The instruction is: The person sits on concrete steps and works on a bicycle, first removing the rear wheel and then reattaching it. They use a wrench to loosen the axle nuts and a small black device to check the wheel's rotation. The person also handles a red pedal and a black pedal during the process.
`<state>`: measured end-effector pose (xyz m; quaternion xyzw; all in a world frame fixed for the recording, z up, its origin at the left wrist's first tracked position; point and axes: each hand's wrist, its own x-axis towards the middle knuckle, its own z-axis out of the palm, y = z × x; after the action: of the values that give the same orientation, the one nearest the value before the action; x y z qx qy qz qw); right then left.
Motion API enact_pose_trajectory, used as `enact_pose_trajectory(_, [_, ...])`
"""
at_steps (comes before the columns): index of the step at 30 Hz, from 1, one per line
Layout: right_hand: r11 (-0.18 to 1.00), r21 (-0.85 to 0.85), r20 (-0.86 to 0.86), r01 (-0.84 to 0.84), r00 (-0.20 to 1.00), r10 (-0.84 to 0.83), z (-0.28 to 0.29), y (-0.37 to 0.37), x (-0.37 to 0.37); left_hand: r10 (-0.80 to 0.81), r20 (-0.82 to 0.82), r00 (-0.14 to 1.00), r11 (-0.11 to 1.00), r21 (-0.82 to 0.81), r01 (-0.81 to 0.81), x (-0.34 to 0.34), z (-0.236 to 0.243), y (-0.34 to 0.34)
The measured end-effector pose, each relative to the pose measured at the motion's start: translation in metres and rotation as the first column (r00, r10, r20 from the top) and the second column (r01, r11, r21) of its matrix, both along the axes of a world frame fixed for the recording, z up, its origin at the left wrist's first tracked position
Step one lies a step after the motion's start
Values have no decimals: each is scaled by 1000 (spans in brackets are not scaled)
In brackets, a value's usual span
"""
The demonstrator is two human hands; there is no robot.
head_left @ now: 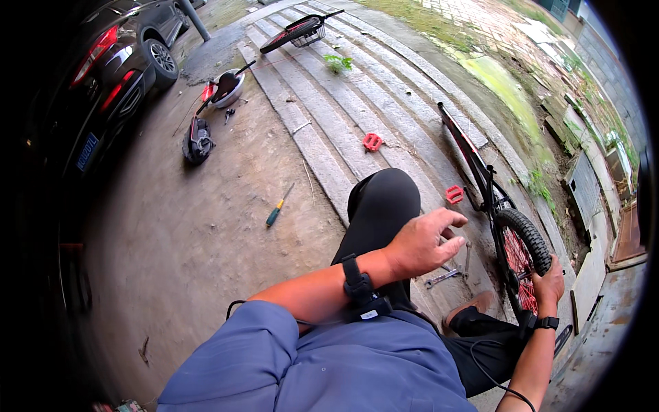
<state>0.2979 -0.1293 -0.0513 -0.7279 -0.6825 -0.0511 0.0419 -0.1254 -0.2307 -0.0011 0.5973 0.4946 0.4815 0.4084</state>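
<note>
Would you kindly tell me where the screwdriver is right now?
In the head view, the screwdriver lies on the bare ground, left of the person's bent knee and the stone slabs.

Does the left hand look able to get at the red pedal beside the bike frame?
Probably yes: the left hand looks empty, thumb and fingers apart, close to the red pedal, with nothing visible between them. The right hand is on the tyre, off that path.

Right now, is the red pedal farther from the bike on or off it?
Off: the red pedal lies loose on the stone steps, apart from the bike.
</note>
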Motion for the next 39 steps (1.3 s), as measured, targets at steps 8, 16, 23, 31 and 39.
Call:
enact_pose_trajectory(8, [1000, 3, -1, -31, 1000, 31, -5, 6, 14, 351, 159, 923, 934, 2, -356, -78, -32, -35])
enact_pose_trajectory(16, [1000, -24, 56, -18, 998, 20, -1, 10, 19, 542, -109, 833, 788, -278, -549, -127, -121, -104])
enact_pose_trajectory(23, [995, -102, 24, 7, 1000, -4, 18, 10, -1, 545, -34, 838, 787, -325, -525, -110, -105, -109])
enact_pose_trajectory(31, [993, -114, -8, -38, 999, 38, 28, 19, 4, 453, -313, 835, 857, -107, -505, -119, -94, -56])
enact_pose_trajectory(39, [985, -168, -86, -44, 996, 30, 43, 23, -1, 86, 17, 996, 554, -832, -33, -127, -177, -90])
